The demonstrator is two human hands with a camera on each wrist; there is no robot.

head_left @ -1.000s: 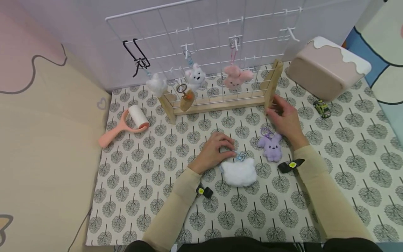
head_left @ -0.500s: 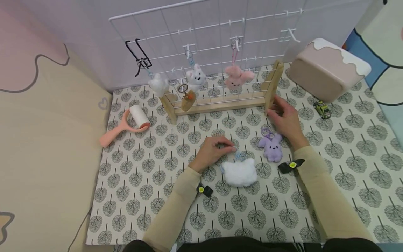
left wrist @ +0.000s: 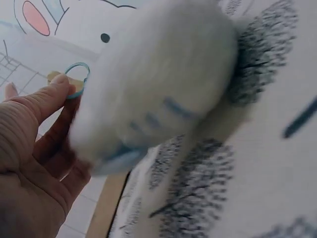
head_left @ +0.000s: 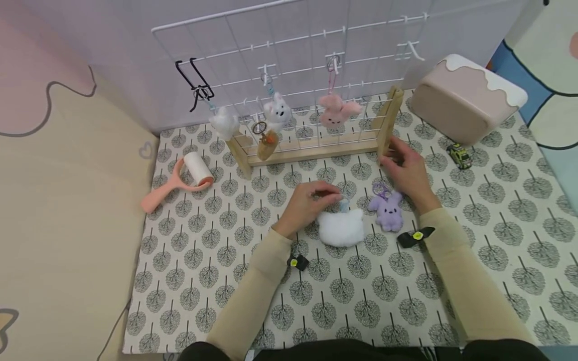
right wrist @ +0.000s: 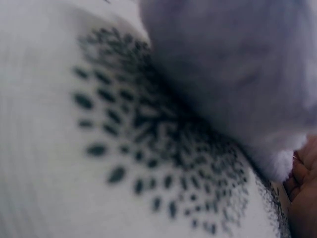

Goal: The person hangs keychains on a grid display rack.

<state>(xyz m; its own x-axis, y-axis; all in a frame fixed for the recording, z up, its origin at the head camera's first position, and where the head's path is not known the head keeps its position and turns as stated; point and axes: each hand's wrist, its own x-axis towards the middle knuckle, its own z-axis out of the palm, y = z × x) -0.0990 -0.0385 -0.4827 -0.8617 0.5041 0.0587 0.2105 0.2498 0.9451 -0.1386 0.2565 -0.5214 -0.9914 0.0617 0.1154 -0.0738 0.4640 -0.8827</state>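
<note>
My left hand [head_left: 308,203] pinches the light blue ring [left wrist: 77,64] of a white plush keychain [head_left: 341,229] between thumb and forefinger. The plush hangs below the fingertips, close over the tablecloth, with blue stripes on its side in the left wrist view. My right hand [head_left: 408,173] grips the foot of the rack's right wooden post [head_left: 389,123], thumb in front, some fingers hidden. By the right wrist lies a purple plush bunny keychain [head_left: 388,213], with a purple ring at its top; it fills much of the right wrist view.
The white wire rack [head_left: 307,37] carries a pink plush [head_left: 335,110], white plushes and a brown charm [head_left: 268,144] on hooks. One white hook [head_left: 413,50] at right is bare. A lint roller [head_left: 173,183] lies left; a pink box [head_left: 465,95] and toy car [head_left: 459,156] stand right.
The left hand has taken the blue ring between its fingertips and raised it, drawing the white plush away from the body, toward the rack. The right hand has stayed at the post.
</note>
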